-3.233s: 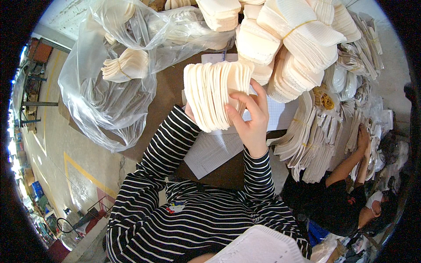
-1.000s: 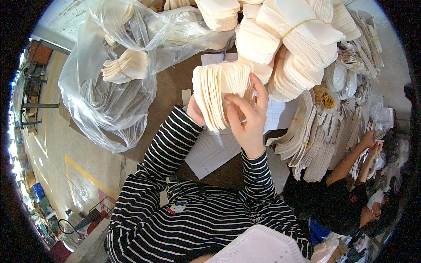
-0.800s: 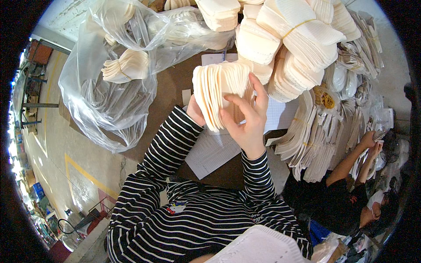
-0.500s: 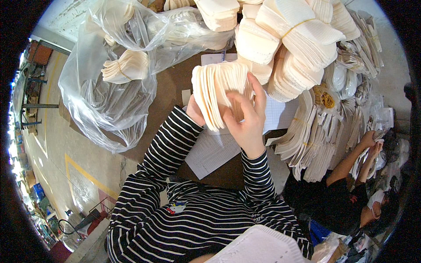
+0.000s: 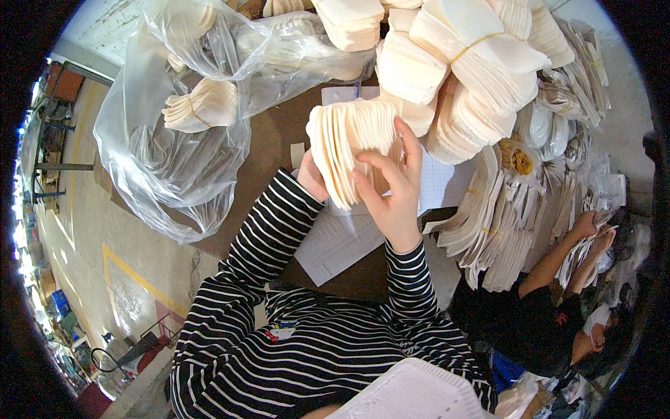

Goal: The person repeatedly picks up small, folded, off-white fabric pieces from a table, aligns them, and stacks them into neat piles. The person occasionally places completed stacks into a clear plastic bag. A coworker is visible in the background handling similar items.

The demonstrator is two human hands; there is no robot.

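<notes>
A thick stack of cream-coloured, insole-shaped foam pieces (image 5: 342,150) is held up over the table between my two hands. My left hand (image 5: 312,179) grips its left side, its fingers mostly hidden behind the stack. With fingers curved along the right side, my right hand (image 5: 396,188) holds the stack too; its index and middle fingertips touch the edges of the pieces. The layers are slightly fanned at the left. Beneath the stack a printed paper sheet (image 5: 342,244) lies on the brown tabletop (image 5: 269,150).
Banded cream bundles (image 5: 474,56) are piled at the far right. A clear plastic bag (image 5: 174,181) with a bundle (image 5: 201,106) lies left. Grey-white strip bundles (image 5: 488,223) and yellow rubber bands (image 5: 518,159) sit right. A co-worker's hands (image 5: 593,234) hold strips at the far right.
My right index and middle fingers have shifted slightly along the stack's edges, and the layers at its left have spread a little. The co-worker's hands have moved slightly.
</notes>
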